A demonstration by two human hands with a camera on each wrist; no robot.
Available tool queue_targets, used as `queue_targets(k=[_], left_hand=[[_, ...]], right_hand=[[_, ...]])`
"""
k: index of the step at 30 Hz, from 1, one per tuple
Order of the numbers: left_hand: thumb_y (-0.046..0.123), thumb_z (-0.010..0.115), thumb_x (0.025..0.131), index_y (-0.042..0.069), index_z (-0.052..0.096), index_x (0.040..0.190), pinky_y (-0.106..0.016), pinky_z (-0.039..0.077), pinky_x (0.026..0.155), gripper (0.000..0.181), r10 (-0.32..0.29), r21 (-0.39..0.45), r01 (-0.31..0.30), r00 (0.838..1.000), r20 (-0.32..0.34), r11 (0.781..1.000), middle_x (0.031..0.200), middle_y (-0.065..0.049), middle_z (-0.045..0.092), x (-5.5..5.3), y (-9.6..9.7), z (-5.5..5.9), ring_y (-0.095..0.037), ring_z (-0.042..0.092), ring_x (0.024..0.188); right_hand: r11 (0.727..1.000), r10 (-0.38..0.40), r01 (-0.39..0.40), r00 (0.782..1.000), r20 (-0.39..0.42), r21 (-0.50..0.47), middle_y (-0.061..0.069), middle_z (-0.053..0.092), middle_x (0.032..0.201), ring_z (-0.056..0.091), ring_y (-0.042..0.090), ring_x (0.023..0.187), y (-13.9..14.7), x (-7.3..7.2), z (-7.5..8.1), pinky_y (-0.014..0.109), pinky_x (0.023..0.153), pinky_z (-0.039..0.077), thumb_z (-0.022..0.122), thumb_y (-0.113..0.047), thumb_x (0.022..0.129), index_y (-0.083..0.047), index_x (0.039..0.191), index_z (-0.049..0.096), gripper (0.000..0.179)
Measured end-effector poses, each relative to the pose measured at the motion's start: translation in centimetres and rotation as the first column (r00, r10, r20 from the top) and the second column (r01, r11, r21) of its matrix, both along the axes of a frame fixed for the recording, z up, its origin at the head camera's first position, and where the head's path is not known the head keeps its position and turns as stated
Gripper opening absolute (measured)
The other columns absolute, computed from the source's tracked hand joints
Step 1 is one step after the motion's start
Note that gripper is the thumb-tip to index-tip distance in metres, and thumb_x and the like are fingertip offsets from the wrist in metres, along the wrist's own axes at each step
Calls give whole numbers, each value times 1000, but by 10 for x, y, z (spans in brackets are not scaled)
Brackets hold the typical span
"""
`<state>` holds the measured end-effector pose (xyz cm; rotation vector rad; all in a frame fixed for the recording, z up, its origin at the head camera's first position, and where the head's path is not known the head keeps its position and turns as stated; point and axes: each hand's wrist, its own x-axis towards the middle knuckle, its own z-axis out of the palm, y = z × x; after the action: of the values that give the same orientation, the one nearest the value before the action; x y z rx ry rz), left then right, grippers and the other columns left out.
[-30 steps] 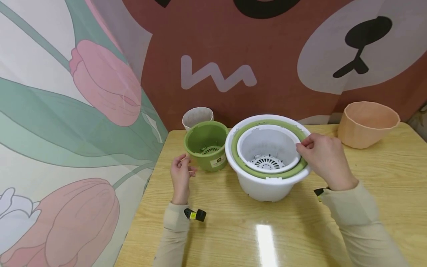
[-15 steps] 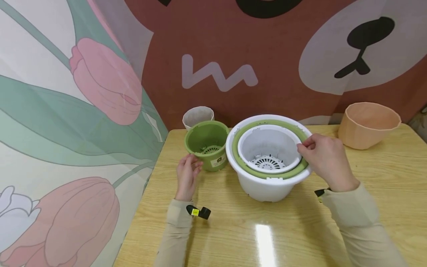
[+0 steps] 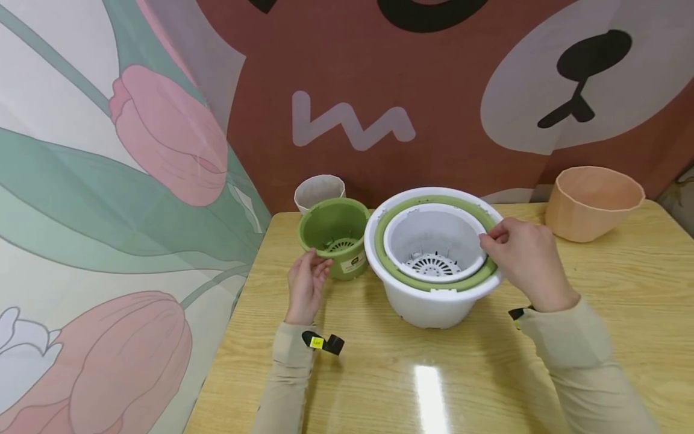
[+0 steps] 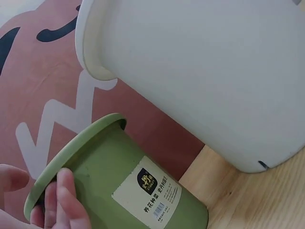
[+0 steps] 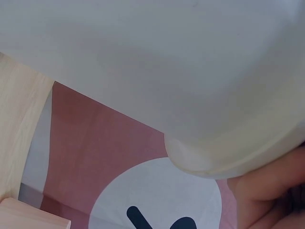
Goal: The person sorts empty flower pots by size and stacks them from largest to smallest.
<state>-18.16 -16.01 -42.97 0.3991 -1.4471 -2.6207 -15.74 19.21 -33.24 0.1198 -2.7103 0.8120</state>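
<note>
At the left on the table stands a green flower pot (image 3: 333,226) with a slotted bottom and a paper label. My left hand (image 3: 306,288) is at its near left rim; in the left wrist view its fingers (image 4: 66,195) curl under the rim and the thumb is on the other side. Beside it, a large white flower pot (image 3: 428,307) holds a green pot (image 3: 383,241) and, innermost, a smaller white pot (image 3: 434,241). My right hand (image 3: 528,259) pinches the right rim of the innermost pot; its fingertips are partly hidden.
Behind the green pot stands a small whitish pot (image 3: 318,190). A peach-coloured pot (image 3: 591,208) is at the back right by the wall (image 3: 434,120). The wooden table (image 3: 379,374) runs along painted wall sheets at the back and left.
My left hand has moved right and slightly up to the rim of the green flower pot. The right hand stays on the nested pots, which have not moved.
</note>
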Motion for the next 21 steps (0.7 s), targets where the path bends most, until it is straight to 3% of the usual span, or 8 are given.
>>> queue_targets(k=[6, 12, 21], left_hand=[[17, 52, 98, 7, 54, 100, -16, 50, 66, 11, -5, 23, 4, 1000, 25, 1000, 84, -2, 59, -1, 3, 0, -10, 59, 73], [15, 48, 100, 6, 54, 101, -15, 51, 66, 10, -20, 3, 20, 1000, 14, 1000, 84, -2, 60, 1, 5, -1, -9, 59, 72], [13, 48, 99, 5, 55, 100, -16, 51, 65, 10, 3, 29, -4, 1000, 29, 1000, 83, -3, 59, 0, 5, -2, -10, 59, 71]], right_hand=[[1000, -1, 0, 1000, -5, -3, 16, 67, 70, 57, 33, 67, 0, 0, 0, 35, 58, 39, 63, -19, 85, 4, 81, 67, 23], [1000, 1, -1, 1000, 5, 0, 15, 67, 71, 57, 32, 68, 0, 0, 0, 33, 58, 39, 64, -19, 86, 4, 82, 67, 24], [1000, 5, -5, 1000, 17, 1, 16, 67, 72, 57, 33, 70, 0, 0, 0, 34, 60, 39, 63, -20, 86, 5, 83, 67, 25]])
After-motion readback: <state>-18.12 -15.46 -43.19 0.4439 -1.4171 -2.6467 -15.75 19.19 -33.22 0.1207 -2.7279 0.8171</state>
